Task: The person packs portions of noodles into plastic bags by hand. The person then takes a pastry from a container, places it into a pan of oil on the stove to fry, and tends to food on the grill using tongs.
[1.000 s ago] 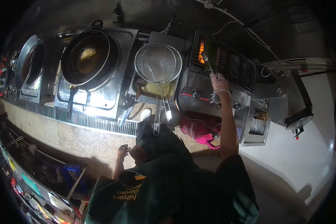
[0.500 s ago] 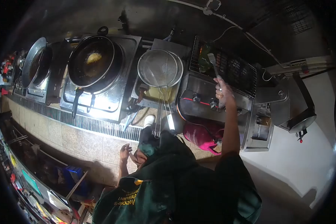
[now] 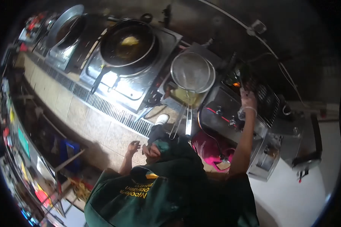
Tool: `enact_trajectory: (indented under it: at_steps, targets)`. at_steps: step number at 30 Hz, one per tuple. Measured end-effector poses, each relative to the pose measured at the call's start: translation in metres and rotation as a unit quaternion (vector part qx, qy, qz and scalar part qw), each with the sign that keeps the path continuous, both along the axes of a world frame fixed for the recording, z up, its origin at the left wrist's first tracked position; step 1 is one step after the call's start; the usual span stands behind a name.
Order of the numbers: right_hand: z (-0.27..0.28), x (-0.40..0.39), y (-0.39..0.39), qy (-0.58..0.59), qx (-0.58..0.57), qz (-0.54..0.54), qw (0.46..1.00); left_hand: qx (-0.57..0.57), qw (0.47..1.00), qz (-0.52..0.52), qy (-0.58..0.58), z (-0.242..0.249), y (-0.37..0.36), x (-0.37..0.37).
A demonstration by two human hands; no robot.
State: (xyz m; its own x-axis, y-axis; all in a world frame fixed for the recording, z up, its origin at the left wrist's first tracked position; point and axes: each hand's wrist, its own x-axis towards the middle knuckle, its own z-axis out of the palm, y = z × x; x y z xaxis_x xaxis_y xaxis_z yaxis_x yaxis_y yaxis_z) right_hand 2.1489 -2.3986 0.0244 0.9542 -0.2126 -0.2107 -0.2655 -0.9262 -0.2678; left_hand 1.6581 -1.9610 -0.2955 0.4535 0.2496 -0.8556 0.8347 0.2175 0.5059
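My right hand (image 3: 248,101), in a clear plastic glove, is closed around the handle of a basting brush (image 3: 241,84) over the left part of the grill (image 3: 268,100). The brush head is dark and hard to see against what lies beyond it. Green leaf (image 3: 241,70) lies on the grill bars just past my fingers, and an orange glow shows beside it. Low on the left, my left hand (image 3: 133,147) hangs in front of my body with its fingers loosely bent and apart, holding nothing.
A black frying pan (image 3: 107,60) with a golden piece of food (image 3: 130,41) in oil sits on the left burner. Between pan and grill, a round mesh strainer (image 3: 191,72) rests over a container of yellowish liquid (image 3: 185,97). A pink gas cylinder (image 3: 206,149) stands below the grill.
The view has turned, shifting the stove rightward. My right hand has reached lower and closer over the grill with the brush, toward the leaf. My left hand stays by my body.
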Motion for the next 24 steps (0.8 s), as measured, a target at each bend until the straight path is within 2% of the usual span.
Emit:
enact_trajectory:
  at_steps: [2, 8, 10, 12, 14, 18, 24]
  targets:
    - [-0.010, 0.016, 0.000, 0.007, -0.059, 0.022, 0.998, 0.001, 1.000, 0.026, 0.001, -0.005, -0.003, 0.021]
    - [-0.005, 0.030, -0.001, 0.057, -0.133, 0.028, 0.989, -0.032, 0.994, 0.077, -0.072, 0.015, -0.009, 0.050]
    - [-0.024, 0.036, -0.023, 0.049, -0.160, 0.109, 0.980, -0.031, 0.993, 0.086, -0.077, 0.011, -0.010, 0.044]
    - [-0.006, 0.025, -0.021, 0.044, -0.098, 0.051, 0.993, -0.034, 0.992, 0.102, -0.061, 0.011, -0.011, 0.030]
    - [-0.012, 0.030, -0.031, 0.045, -0.110, 0.058, 0.991, -0.035, 0.995, 0.093, -0.034, 0.014, -0.011, 0.015]
    - [-0.017, 0.009, -0.045, 0.036, -0.078, 0.050, 0.995, -0.044, 0.994, 0.088, 0.055, -0.015, -0.007, -0.034]
    - [-0.025, -0.031, -0.054, 0.064, -0.051, 0.005, 0.997, -0.027, 0.994, 0.064, 0.084, -0.001, 0.000, -0.030]
